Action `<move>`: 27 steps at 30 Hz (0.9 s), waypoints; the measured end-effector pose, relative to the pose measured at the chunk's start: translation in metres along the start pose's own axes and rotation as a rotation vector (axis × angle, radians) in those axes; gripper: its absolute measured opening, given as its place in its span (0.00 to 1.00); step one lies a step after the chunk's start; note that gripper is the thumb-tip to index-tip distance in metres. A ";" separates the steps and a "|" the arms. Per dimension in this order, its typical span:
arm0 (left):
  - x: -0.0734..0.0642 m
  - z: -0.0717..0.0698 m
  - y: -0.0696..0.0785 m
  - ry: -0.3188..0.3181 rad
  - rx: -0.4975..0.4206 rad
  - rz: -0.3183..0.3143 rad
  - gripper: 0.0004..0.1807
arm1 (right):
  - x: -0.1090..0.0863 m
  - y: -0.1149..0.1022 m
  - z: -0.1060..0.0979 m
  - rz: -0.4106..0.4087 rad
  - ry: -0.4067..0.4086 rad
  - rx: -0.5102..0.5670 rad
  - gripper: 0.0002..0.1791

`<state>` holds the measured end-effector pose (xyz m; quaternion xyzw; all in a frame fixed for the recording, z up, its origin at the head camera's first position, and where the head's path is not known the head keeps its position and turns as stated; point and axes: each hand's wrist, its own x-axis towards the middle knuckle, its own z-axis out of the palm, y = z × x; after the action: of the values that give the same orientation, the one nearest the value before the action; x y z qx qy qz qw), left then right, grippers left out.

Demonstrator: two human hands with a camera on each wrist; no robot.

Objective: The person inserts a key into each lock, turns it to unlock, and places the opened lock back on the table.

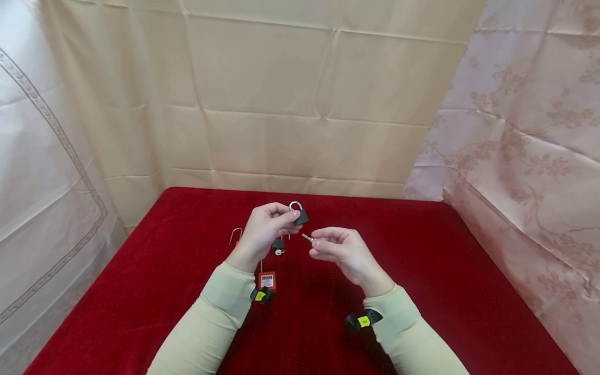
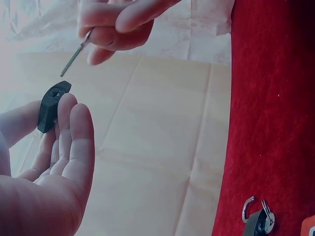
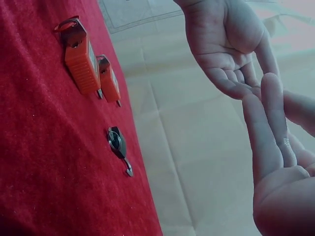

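Observation:
Between thumb and fingers, my left hand [image 1: 264,229] grips a small black padlock [image 1: 301,217] above the table, its silver shackle pointing up in the head view. The keyhole end of this padlock [image 2: 49,108] faces the other hand in the left wrist view. My right hand [image 1: 344,254] pinches a small silver key [image 1: 307,237] by its head. The key's blade [image 2: 72,61] points at the keyhole, with a short gap between them. In the right wrist view the fingers hide both key and padlock.
Below the left hand, a second black padlock [image 3: 117,141] lies on the red cloth-covered table [image 1: 422,291] with keys at its base. Two red padlocks [image 3: 81,64] lie beside it, one mostly behind the left wrist in the head view. Beige curtain [image 1: 281,104] hangs behind the table.

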<state>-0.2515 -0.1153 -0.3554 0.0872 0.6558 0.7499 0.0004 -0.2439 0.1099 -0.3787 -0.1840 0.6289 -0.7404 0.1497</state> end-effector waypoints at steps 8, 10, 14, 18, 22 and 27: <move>0.000 -0.001 0.001 0.003 -0.011 0.004 0.12 | 0.002 0.002 0.001 0.006 -0.010 -0.083 0.06; 0.000 -0.002 0.001 0.003 -0.019 0.004 0.11 | 0.002 0.003 0.001 0.003 -0.006 -0.116 0.05; 0.000 -0.002 0.001 -0.004 -0.027 0.004 0.10 | 0.001 0.003 0.001 0.003 0.001 -0.136 0.03; 0.000 0.000 0.001 -0.011 -0.022 0.006 0.11 | 0.001 0.004 0.003 0.019 -0.020 -0.071 0.03; 0.000 0.001 0.001 -0.010 -0.026 0.007 0.10 | 0.001 0.005 0.005 0.037 -0.050 -0.037 0.04; -0.001 0.002 0.001 -0.010 -0.036 0.006 0.09 | 0.000 0.005 0.008 0.044 -0.072 -0.015 0.04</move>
<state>-0.2506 -0.1139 -0.3542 0.0928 0.6419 0.7611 0.0029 -0.2405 0.1021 -0.3827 -0.1976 0.6326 -0.7252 0.1870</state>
